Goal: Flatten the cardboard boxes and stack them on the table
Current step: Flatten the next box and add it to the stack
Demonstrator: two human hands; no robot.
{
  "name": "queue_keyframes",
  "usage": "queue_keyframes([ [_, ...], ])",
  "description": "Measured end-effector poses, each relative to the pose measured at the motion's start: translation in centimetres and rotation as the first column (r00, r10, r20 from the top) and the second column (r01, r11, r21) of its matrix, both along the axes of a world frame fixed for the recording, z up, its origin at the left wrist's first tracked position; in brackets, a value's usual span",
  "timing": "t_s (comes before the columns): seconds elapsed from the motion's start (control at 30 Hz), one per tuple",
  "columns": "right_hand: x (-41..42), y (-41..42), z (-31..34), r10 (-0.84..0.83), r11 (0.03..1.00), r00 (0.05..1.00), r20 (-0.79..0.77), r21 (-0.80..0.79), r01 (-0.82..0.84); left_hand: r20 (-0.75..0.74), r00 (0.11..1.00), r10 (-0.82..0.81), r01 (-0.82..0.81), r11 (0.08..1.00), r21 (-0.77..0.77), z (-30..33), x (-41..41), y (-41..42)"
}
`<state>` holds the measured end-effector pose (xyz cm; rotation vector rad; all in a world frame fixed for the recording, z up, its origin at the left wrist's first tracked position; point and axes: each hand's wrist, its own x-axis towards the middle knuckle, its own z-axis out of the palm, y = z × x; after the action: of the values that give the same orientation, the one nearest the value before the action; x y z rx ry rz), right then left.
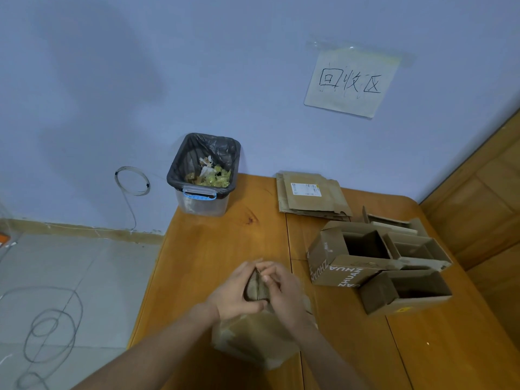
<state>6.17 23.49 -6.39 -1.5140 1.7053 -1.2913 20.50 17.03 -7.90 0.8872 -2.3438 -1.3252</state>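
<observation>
left hand (235,294), right hand (282,289), fingers curled, touching

A paper sign (352,82) on the wall reads "回收区"; an open cardboard box (342,270) bears "ZHUAN"

The room reads as a plain back room or utility corner set aside for sorting waste, not a kitchen or a shop floor. A handwritten paper sign (353,83) in Chinese characters is taped to the bare pale blue wall (197,66) at upper right. Below it, a wooden table (225,243) stands against the wall. On its far edge stands a clear plastic bin (204,175) lined with a black bag and holding scraps. A coil of thin cable (132,181) hangs at left centre. Grey floor tiles (70,277) fill lower left. Wooden panelling (478,198) closes the right edge.
</observation>
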Motion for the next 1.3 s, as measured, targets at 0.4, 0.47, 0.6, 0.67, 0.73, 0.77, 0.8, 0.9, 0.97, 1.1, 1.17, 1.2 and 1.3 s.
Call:
queue_keyframes([
  [0.4,1.0,-0.9,-0.4,-0.161,0.986,0.848,0.504,0.123,0.114,-0.051,0.999,-0.012,0.005,0.990,-0.140,-1.4,2.0,-0.7],
  [0.47,1.6,-1.0,-0.5,-0.187,0.982,0.804,0.565,0.137,0.133,-0.049,0.999,-0.016,0.009,0.988,-0.152,-1.5,2.5,-0.9],
  [0.6,2.2,-1.1,-0.8,-0.183,0.980,0.904,0.387,0.140,0.138,-0.025,0.999,0.042,-0.045,0.990,-0.130,-2.2,3.7,-1.6],
  [0.67,2.4,-1.0,-0.9,-0.136,0.984,0.955,0.263,0.150,0.099,0.000,0.998,0.070,-0.070,0.989,-0.131,-2.5,4.5,-2.1],
  [0.73,2.5,-0.9,-1.0,-0.091,0.988,0.984,0.156,0.137,0.070,0.026,0.998,0.061,-0.056,0.986,-0.156,-2.7,5.2,-2.5],
  [0.77,2.6,-0.9,-1.1,-0.068,0.991,0.993,0.099,0.122,0.056,0.041,0.998,0.044,-0.036,0.985,-0.170,-2.8,5.6,-2.6],
  [0.8,2.6,-0.9,-1.2,-0.042,0.994,0.998,0.040,0.104,0.038,0.058,0.998,0.024,-0.013,0.983,-0.183,-3.0,5.9,-2.7],
  [0.9,2.9,-1.1,-1.3,0.060,0.997,0.980,-0.191,0.058,-0.049,0.138,0.990,-0.014,0.044,0.976,-0.215,-3.4,7.1,-3.1],
  [0.97,3.2,-1.0,-1.5,0.176,0.984,0.904,-0.389,0.033,-0.177,0.188,0.982,-0.021,0.074,0.959,-0.275,-3.9,7.9,-3.2],
  [1.1,4.0,-0.9,-2.6,0.356,0.932,0.758,-0.547,0.147,-0.331,0.309,0.951,-0.015,0.168,0.864,-0.475,-5.2,8.3,-2.6],
  [1.17,4.2,-1.1,-3.3,0.353,0.935,0.763,-0.542,0.164,-0.316,0.383,0.924,-0.012,0.209,0.854,-0.477,-5.6,7.8,-2.2],
  [1.2,4.3,-1.1,-3.5,0.349,0.937,0.775,-0.527,0.177,-0.302,0.407,0.913,-0.007,0.215,0.859,-0.465,-5.7,7.5,-2.0],
  [1.3,4.3,-1.1,-3.8,0.344,0.939,0.786,-0.514,0.198,-0.282,0.432,0.902,0.016,0.184,0.890,-0.416,-5.7,6.7,-2.0],
])
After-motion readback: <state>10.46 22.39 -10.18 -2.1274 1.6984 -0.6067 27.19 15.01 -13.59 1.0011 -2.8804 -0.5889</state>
